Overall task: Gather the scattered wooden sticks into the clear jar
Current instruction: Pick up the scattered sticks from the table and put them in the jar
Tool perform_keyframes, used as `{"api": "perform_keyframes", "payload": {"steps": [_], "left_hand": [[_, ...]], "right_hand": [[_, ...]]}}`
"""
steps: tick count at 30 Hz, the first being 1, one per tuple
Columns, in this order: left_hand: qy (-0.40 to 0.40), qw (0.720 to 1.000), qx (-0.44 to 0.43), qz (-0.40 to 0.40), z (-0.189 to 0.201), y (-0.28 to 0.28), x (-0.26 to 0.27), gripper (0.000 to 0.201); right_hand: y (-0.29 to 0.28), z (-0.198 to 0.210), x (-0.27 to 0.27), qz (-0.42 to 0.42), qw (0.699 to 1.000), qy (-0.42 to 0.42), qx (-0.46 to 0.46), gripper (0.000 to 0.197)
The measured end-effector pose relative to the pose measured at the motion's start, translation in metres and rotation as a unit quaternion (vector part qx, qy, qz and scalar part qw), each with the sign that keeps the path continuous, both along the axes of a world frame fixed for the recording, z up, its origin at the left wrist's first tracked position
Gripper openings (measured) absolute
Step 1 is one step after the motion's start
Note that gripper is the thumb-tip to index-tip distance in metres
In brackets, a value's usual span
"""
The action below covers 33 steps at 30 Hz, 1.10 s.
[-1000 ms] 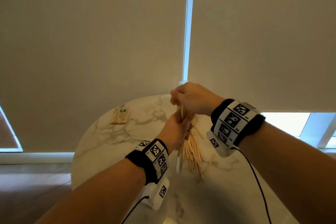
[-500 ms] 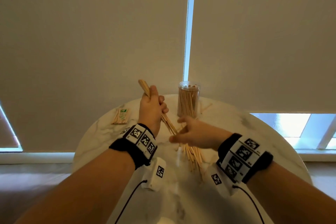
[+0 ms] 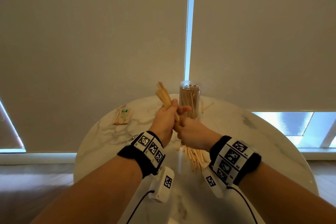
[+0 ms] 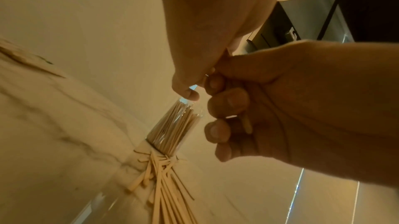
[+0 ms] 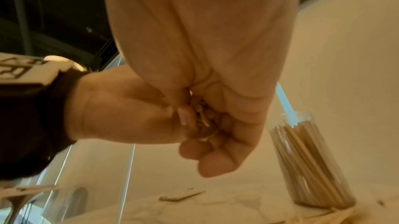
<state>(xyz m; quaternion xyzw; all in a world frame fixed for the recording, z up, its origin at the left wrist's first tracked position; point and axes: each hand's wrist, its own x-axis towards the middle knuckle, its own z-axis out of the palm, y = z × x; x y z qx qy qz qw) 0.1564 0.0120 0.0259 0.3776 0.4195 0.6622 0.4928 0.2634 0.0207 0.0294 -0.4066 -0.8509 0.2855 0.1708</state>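
The clear jar point(image 3: 190, 96) stands upright at the table's far side, packed with wooden sticks. Just left of it, my left hand point(image 3: 172, 111) grips a bundle of sticks point(image 3: 162, 94) whose top ends slant up and to the left. My right hand point(image 3: 181, 127) sits right below the left, fingers curled round the bundle's lower ends point(image 5: 202, 118). In the left wrist view the right hand's curled fingers point(image 4: 226, 103) hold a stick end point(image 4: 247, 125), with the jar point(image 4: 175, 125) beyond. More loose sticks point(image 3: 194, 156) lie on the marble under my right wrist.
The round marble table point(image 3: 109, 132) ends close to a window blind behind the jar. A wrapped packet of sticks point(image 3: 122, 116) lies at the far left. A few stray sticks point(image 3: 207, 105) lie right of the jar. Cables hang from both wristbands.
My left hand has carried the bundle right, close to the jar. My right hand, open and low half a second ago, has risen and curled round the bundle's lower end.
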Motion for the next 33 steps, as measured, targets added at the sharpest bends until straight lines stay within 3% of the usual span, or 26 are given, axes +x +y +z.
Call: {"api": "perform_keyframes", "payload": {"steps": [2, 5, 8, 12, 16, 21, 25, 28, 30, 33], "left_hand": [[0.000, 1.000, -0.007, 0.008, 0.002, 0.001, -0.001, 0.022], [-0.040, 0.995, 0.005, 0.096, 0.013, 0.009, -0.018, 0.045], [-0.049, 0.989, -0.012, 0.138, 0.029, 0.014, -0.035, 0.041], [0.148, 0.985, -0.072, 0.042, 0.029, 0.010, -0.022, 0.040], [0.219, 0.967, -0.130, -0.006, 0.021, 0.008, -0.019, 0.048], [0.384, 0.911, -0.121, 0.089, 0.001, 0.015, -0.018, 0.046], [0.333, 0.926, -0.126, 0.122, 0.001, 0.020, -0.018, 0.047], [0.306, 0.932, -0.115, 0.157, 0.002, 0.024, -0.018, 0.046], [0.256, 0.952, -0.113, 0.122, 0.002, 0.027, -0.015, 0.040], [0.173, 0.973, -0.147, 0.035, 0.007, 0.026, -0.011, 0.031]], "right_hand": [[0.002, -0.002, 0.004, 0.005, 1.000, -0.021, 0.012, 0.026], [0.004, -0.006, 0.013, -0.027, 0.999, -0.029, -0.018, 0.030], [0.003, -0.010, 0.021, -0.028, 0.996, -0.090, 0.010, 0.028], [0.006, -0.012, 0.018, -0.035, 0.991, -0.123, 0.029, 0.025], [0.014, -0.015, 0.023, -0.085, 0.988, -0.116, 0.063, 0.026], [0.023, -0.014, 0.028, -0.106, 0.986, -0.092, 0.085, 0.030], [0.024, -0.010, 0.033, -0.090, 0.990, -0.046, 0.093, 0.037], [0.020, -0.008, 0.031, -0.104, 0.982, -0.004, 0.158, 0.054], [0.020, -0.008, 0.029, -0.124, 0.973, -0.012, 0.195, 0.066], [0.030, -0.004, 0.031, -0.152, 0.966, -0.050, 0.201, 0.065]]}}
